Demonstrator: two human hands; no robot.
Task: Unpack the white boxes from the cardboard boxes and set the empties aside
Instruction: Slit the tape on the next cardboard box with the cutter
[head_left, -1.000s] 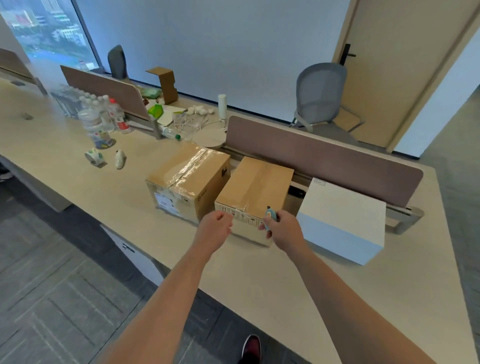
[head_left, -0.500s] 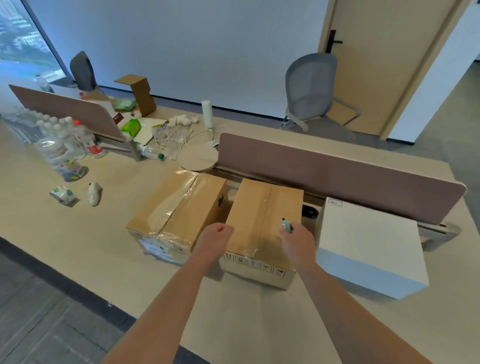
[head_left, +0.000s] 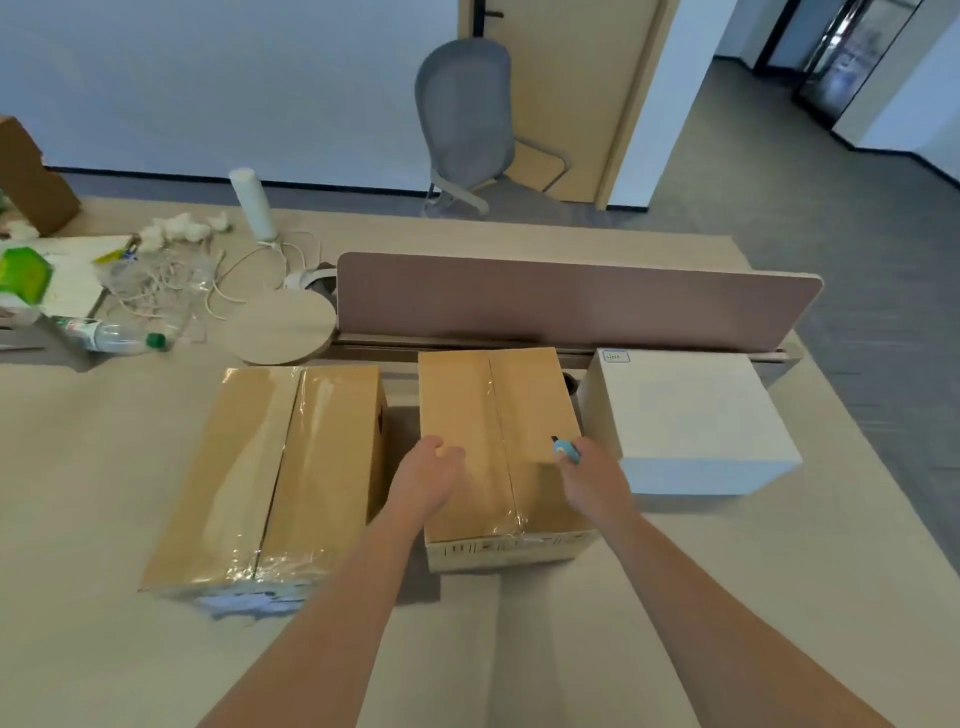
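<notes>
Two taped cardboard boxes stand side by side on the desk: a larger one (head_left: 270, 467) at the left and a smaller one (head_left: 488, 415) in the middle. A white box (head_left: 685, 415) sits to the right of the smaller one. My left hand (head_left: 428, 475) is curled into a fist and rests on the left half of the smaller box's top. My right hand (head_left: 592, 478) grips a small blue cutter (head_left: 565, 449) over the right half of that top, its tip near the cardboard.
A brown divider panel (head_left: 571, 301) stands behind the boxes. Cables, a lying plastic bottle (head_left: 114, 335), a round wooden disc (head_left: 280, 327) and a white cylinder (head_left: 254, 202) clutter the far left. A grey chair (head_left: 467, 119) stands beyond the desk.
The view has moved closer and now looks down on the boxes. Both hands have moved from the smaller box's near edge onto its top; the right hand still holds the cutter.
</notes>
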